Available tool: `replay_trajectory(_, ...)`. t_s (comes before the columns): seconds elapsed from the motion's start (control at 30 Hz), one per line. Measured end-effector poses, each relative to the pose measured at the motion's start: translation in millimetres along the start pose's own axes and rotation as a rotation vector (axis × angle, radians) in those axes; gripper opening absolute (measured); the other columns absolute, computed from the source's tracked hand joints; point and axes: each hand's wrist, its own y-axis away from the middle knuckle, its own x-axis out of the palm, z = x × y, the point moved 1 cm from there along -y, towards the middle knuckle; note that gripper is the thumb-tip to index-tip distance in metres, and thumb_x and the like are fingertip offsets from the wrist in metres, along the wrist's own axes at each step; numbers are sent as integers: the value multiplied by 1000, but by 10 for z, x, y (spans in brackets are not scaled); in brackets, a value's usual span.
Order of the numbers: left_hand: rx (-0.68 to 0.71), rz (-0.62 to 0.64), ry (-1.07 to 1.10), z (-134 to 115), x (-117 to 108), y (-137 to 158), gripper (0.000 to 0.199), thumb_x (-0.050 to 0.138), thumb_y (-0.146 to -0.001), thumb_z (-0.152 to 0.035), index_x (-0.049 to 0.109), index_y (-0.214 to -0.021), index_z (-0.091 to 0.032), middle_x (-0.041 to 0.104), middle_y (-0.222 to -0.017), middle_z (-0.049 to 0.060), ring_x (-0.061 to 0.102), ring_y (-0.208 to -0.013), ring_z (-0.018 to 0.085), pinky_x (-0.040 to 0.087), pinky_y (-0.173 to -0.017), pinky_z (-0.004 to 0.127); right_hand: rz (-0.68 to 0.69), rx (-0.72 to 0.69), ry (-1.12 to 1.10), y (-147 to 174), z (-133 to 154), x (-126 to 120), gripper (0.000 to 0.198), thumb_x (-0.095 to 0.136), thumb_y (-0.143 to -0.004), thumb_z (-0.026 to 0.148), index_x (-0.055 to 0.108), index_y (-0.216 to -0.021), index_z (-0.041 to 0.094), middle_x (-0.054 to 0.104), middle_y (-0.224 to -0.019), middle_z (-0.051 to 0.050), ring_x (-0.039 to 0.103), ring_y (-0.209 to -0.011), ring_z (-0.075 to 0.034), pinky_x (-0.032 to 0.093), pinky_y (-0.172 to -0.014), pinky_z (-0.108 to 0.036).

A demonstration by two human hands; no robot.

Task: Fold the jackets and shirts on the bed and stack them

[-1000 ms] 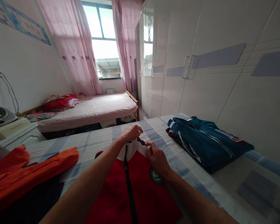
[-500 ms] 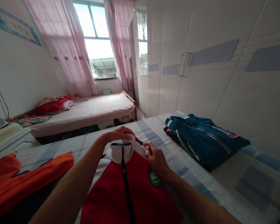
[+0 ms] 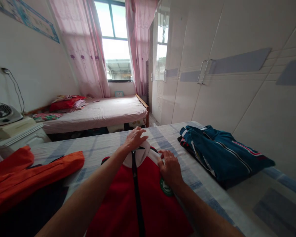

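Note:
A red zip-up jacket (image 3: 150,191) with a white collar and a dark zip lies front up on the bed before me. My left hand (image 3: 135,139) is above the collar (image 3: 143,150), its fingers stretched forward and the thumb apart. On the jacket's white shoulder, at the right, rests my right hand (image 3: 170,166), with fingers loosely spread and a little bent. Just below it shows a round green badge (image 3: 166,187), partly covered by the hand. My left forearm hides part of the jacket's left side.
Folded teal jackets (image 3: 224,154) are stacked at the right. An orange and dark garment (image 3: 51,169) lies at the left on the checked bedsheet (image 3: 96,148). Beyond are a second bed (image 3: 113,110), a fan (image 3: 2,112) and a white wardrobe (image 3: 217,92).
My left hand has let go of the collar and straightened its fingers. My right hand has loosened its pinch on the shoulder. The collar lies flatter, and the view has swung left.

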Motion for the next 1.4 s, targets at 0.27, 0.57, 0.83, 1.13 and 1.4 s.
replay_trajectory(0.27,114,-40,-287,-230,-159,1336,37,44,-89,-30,55,-123,-22,48,-137,8,38,-130,26,31,-107,45,163,-520,-11,179,235,-25,48,44,-88,30,44,-135,21,35,-147,-5,20,-138,-21,20,-111,-40)
replay_trajectory(0.57,-271,18,-244,384,104,1804,59,32,-90,-51,31,-142,-24,28,-150,8,26,-137,28,25,-107,52,480,-168,119,98,80,225,63,32,-90,46,27,-144,15,19,-152,-7,14,-140,-21,13,-112,-42)
replay_trajectory(0.83,-354,47,-160,397,62,1781,61,31,-89,-53,29,-142,-22,26,-151,10,22,-138,24,22,-109,47,442,-105,131,52,-12,269,61,28,-92,44,27,-144,13,22,-152,-10,21,-138,-20,20,-109,-39)
replay_trajectory(1.13,-285,56,-224,-361,-88,1839,53,34,-90,-35,39,-138,-16,28,-149,13,21,-139,26,16,-111,48,354,-193,155,264,518,-80,60,32,-91,40,34,-141,6,23,-150,-15,20,-139,-23,18,-110,-38)
replay_trajectory(1.4,-214,-23,-286,-340,246,2262,54,31,-91,-42,39,-138,-16,32,-148,9,22,-139,25,15,-113,47,351,-220,205,793,448,77,62,27,-92,49,38,-139,11,32,-148,-11,22,-138,-22,13,-111,-38)
